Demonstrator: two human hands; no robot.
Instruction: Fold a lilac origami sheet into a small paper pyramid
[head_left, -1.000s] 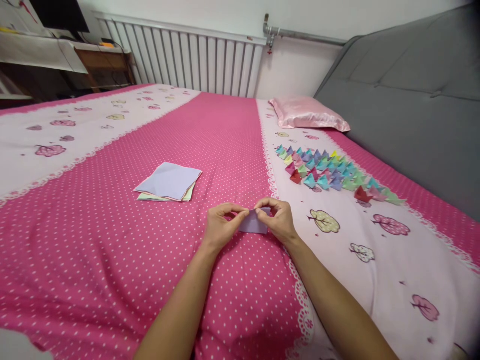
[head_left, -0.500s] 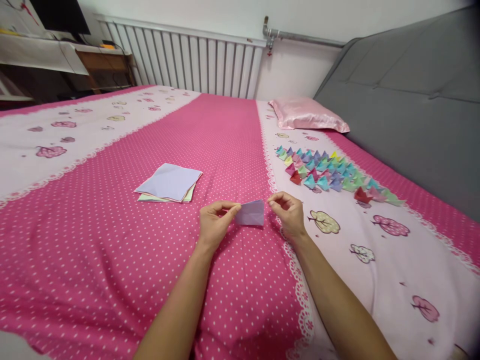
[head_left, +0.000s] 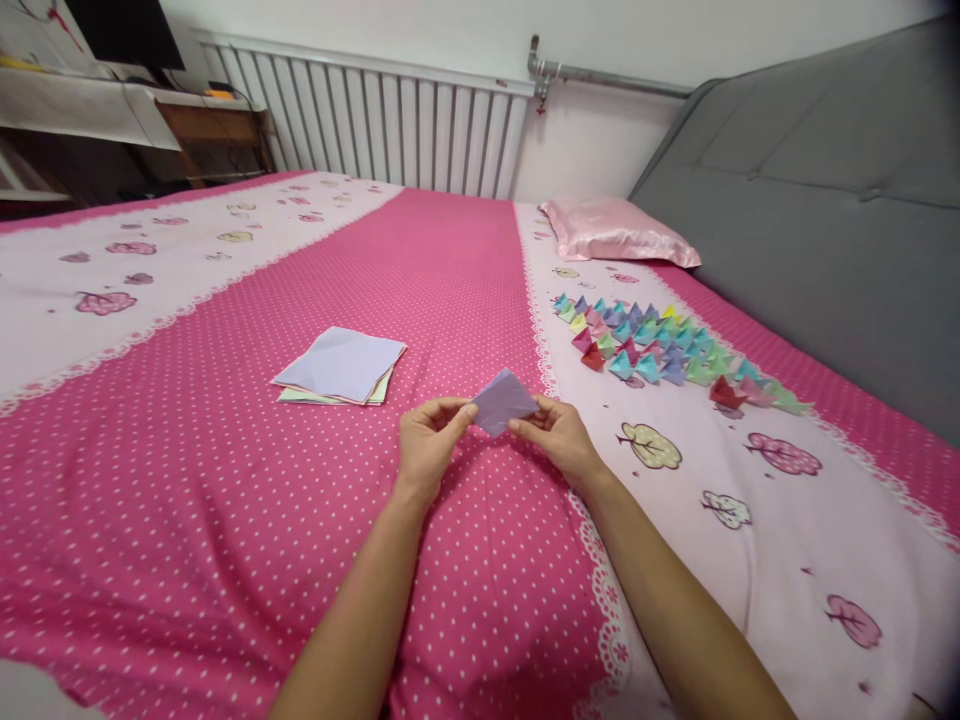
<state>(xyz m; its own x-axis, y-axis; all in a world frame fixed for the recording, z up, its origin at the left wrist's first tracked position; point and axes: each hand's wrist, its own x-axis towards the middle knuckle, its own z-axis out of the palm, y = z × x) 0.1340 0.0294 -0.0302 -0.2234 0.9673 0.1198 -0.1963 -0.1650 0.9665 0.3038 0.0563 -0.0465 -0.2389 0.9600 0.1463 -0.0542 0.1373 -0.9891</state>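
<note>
A small folded purple paper (head_left: 501, 402) is held just above the pink dotted bedspread, turned so that it looks like a diamond. My left hand (head_left: 433, 443) pinches its left corner between thumb and fingers. On the opposite corner, my right hand (head_left: 561, 437) is closed in a pinch too. To the left lies a stack of square paper sheets (head_left: 341, 362), pale lilac on top with pink and green edges below. Rows of small folded paper boats (head_left: 649, 345) in several colours stand on the bed to the right.
A shiny pink pillow (head_left: 615, 232) lies at the far right, beside the grey padded headboard (head_left: 817, 190). Behind the bed are a white radiator (head_left: 375, 110) and a pipe (head_left: 615, 79). A desk (head_left: 202, 125) with a monitor (head_left: 124, 35) stands at the back left.
The purple paper has turned from an upright rectangle to a diamond. My right hand has moved left and taken hold of its right corner; the left hand keeps its pinch.
</note>
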